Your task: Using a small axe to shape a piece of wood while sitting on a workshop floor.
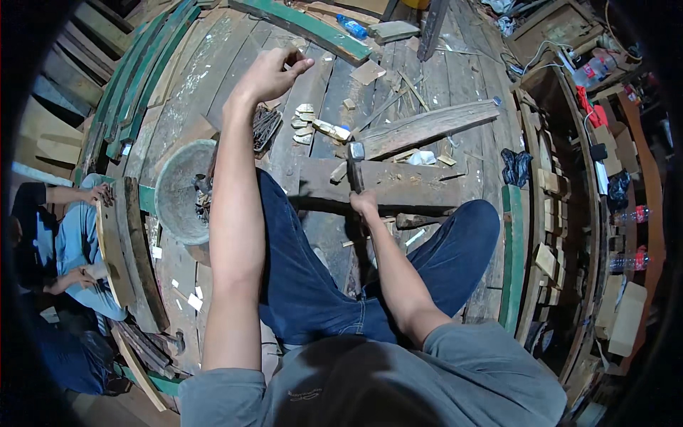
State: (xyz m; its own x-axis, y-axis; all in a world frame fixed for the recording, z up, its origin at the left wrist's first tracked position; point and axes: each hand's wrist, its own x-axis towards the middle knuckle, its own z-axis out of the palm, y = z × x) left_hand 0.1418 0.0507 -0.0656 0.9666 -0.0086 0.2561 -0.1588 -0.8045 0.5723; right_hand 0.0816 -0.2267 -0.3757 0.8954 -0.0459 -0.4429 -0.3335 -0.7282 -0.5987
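Observation:
I have my left hand [284, 71] raised over the plank floor, its fingers loosely curled and apart, with nothing visible in them. My right hand [364, 203] is closed on the handle of a hammer [356, 151], held upright between my knees with its metal head uppermost. Beyond it lie a long weathered beam [434, 129], wood offcuts [304, 124] and a tray of nails [265, 128]. Behind my left forearm sits a round grey basin [178, 188] with dark bits inside. A second tool handle [416, 220] rests beside my right knee.
Another person [67, 235] at the left grips boards [135, 249]. Green planks [299, 28] lie at the back and left. A wooden rack [551, 213] with blocks runs along the right, near plastic bottles [629, 262]. A blue bottle [351, 26] lies at the back.

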